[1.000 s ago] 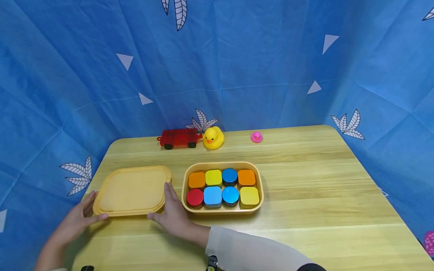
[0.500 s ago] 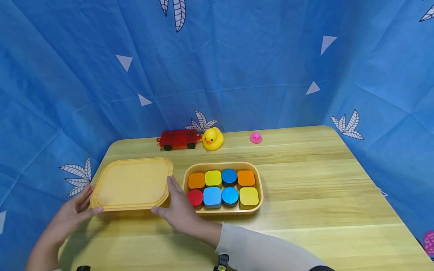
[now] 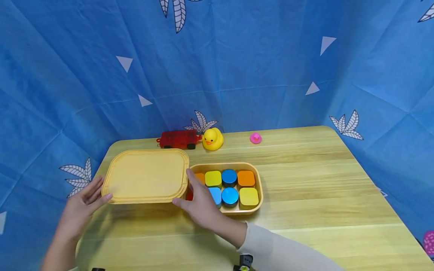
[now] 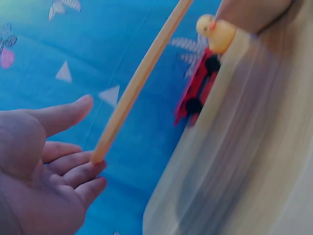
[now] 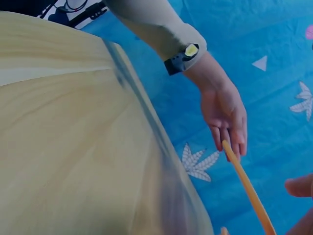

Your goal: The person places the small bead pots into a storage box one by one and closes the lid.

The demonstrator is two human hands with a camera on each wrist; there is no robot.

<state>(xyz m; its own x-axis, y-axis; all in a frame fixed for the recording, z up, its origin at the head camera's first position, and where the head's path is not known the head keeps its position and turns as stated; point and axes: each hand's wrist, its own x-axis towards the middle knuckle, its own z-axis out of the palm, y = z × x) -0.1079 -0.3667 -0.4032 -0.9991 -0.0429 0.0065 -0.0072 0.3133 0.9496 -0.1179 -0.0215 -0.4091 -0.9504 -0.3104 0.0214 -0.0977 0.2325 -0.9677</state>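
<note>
A flat yellow lid (image 3: 145, 176) with rounded corners is held up off the table between my two hands. My left hand (image 3: 79, 205) supports its left end on fairly straight fingers; the left wrist view shows the thumb (image 4: 73, 113) apart from the lid's edge (image 4: 139, 81). At the opposite end, my right hand (image 3: 203, 205) touches the rim, and its thumb (image 5: 299, 186) stands clear of the lid in the right wrist view. Behind the right hand sits an open yellow box (image 3: 261, 188) with several coloured round and square blocks (image 3: 246, 178). Its left end is partly covered.
Along the table's back edge stand a red toy wagon (image 3: 178, 139), a yellow rubber duck (image 3: 212, 139) and a small pink duck (image 3: 255, 138). Blue patterned cloth (image 3: 257, 67) hangs behind and beside the wooden table (image 3: 325, 188).
Both hands have lifted the lid from the table and carried it up and to the right, towards the box. Its right end now hides part of the box's left side.
</note>
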